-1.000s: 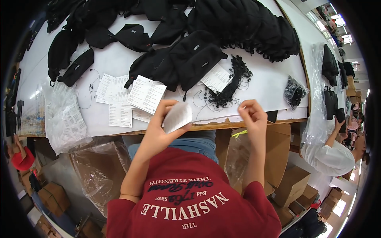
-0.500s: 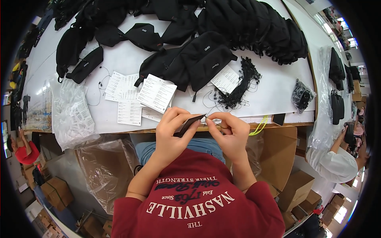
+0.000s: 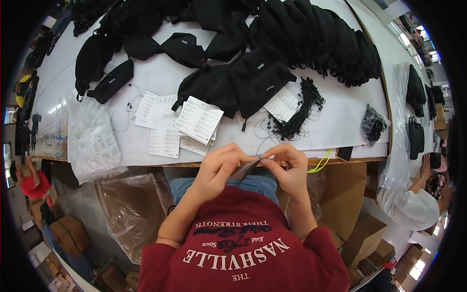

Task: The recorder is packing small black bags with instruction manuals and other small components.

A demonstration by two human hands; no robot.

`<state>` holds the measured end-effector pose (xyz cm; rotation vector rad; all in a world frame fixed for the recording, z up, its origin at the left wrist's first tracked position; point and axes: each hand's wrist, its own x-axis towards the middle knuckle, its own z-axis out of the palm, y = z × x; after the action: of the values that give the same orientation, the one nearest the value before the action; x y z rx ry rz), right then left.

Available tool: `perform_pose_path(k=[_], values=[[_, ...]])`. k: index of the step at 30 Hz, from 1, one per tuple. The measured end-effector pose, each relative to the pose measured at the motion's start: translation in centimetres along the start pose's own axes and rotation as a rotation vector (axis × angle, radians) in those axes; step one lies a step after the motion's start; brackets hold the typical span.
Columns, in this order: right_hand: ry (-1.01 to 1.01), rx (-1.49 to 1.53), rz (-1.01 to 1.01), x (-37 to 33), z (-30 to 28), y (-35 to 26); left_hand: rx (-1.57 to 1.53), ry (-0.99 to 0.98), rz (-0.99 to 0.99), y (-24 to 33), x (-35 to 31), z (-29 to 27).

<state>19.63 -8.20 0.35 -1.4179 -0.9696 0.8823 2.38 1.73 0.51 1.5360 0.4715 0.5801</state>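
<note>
My left hand is closed on a dark hang tag, held tilted between thumb and fingers just off the table's near edge. At the tag's upper corner my right hand is pinched, its fingertips almost touching the left ones; what sits in them is too small to make out. Beyond both hands lie stacks of white printed cards and a bunch of black tag strings. Black bags rest behind these, one with its zip pull hanging toward me.
A row of black bags fills the far right. Clear plastic bag with printed slips hangs over the left edge. A small bagged black bundle, a phone and a yellow-green cord lie right. Open cartons stand below.
The tag has turned from lying across my left fingers to pointing down toward my lap. Both hands have dropped slightly toward me, fingertips closer together. The view has shifted a little.
</note>
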Motion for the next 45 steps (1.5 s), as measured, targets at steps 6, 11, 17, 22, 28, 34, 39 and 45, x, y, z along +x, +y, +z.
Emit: perform_pose_path(k=[6, 11, 17, 22, 28, 34, 39, 45], values=[[-0.109, -0.028, 0.012, -0.1, -0.2, 0.8, -0.190, -0.068, -0.229, -0.7, 0.7, 0.3], [-0.228, 0.346, 0.298, 0.7, -0.7, 0.1, -0.174, -0.013, -0.175, -0.8, 1.8, 0.9], [-0.064, 0.237, 0.222, 0.3, -1.1, 2.0, 0.394, 0.359, 0.276, -4.3, 8.8, -0.2], [0.208, 0.355, 0.228, -0.1, -2.2, 2.5, 1.147, 0.515, 0.198, -7.1, 14.4, -1.5], [0.269, 0.421, 0.270, -0.7, -3.0, 2.8, 0.792, 0.321, 0.094, -7.5, 17.3, -2.8], [0.251, 0.414, 0.274, -0.9, -3.6, 3.4, 0.501, 0.149, 0.170, -4.7, 19.5, -5.2], [0.195, 0.380, 0.245, -1.3, -3.9, 2.9, 0.375, -0.159, 0.206, -0.3, 22.1, -6.0], [-0.052, 0.288, 0.242, -2.2, -4.0, 2.4, 0.677, -0.733, 0.037, -0.9, 25.3, -2.1]])
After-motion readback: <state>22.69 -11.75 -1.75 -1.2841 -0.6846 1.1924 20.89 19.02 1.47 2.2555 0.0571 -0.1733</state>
